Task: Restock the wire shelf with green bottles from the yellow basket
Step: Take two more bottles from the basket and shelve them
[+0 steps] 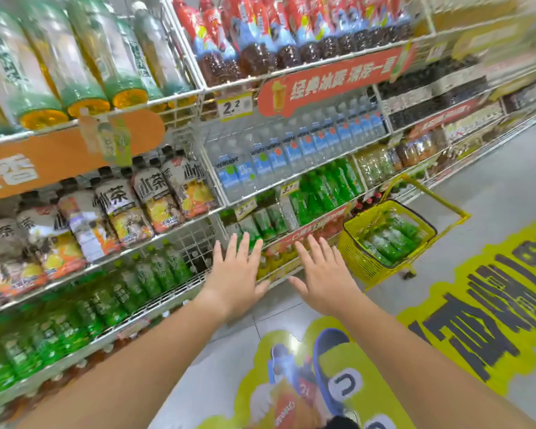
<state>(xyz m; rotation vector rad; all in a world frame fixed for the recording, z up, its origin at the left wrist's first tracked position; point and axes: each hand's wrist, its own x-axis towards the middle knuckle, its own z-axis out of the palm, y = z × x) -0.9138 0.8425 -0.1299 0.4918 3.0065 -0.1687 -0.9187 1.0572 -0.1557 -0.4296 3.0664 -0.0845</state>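
From the head camera, both hands are out in front of the shelving with fingers straight and spread. The left hand (235, 274) and the right hand (325, 274) hold nothing, and neither touches a bottle or the basket.

The yellow basket (353, 246) stands on the floor to the right of the hands, close against the foot of the shelving, with its handle (430, 193) raised. Several green bottles (387, 243) lie packed inside it; how many cannot be told through the blur.

To the left of the hands, a low wire shelf (155, 305) already carries a long row of shelved green bottles (143, 280). At its right end, just beyond the left hand's fingertips, bare wire grid (198, 239) shows behind the last bottles, which looks like the room left to fill. That this is the target shelf is a judgement, since more green bottles also stand on the next unit over.

The restocking looks at or near its start, or between two trips. The basket is well loaded, no bottle is in hand, and the gap is open. Left to do is to reach right into the basket, take bottles, and set them into the gap until the basket is empty.

Above are tea bottles (149, 196) and water bottles (291, 153).
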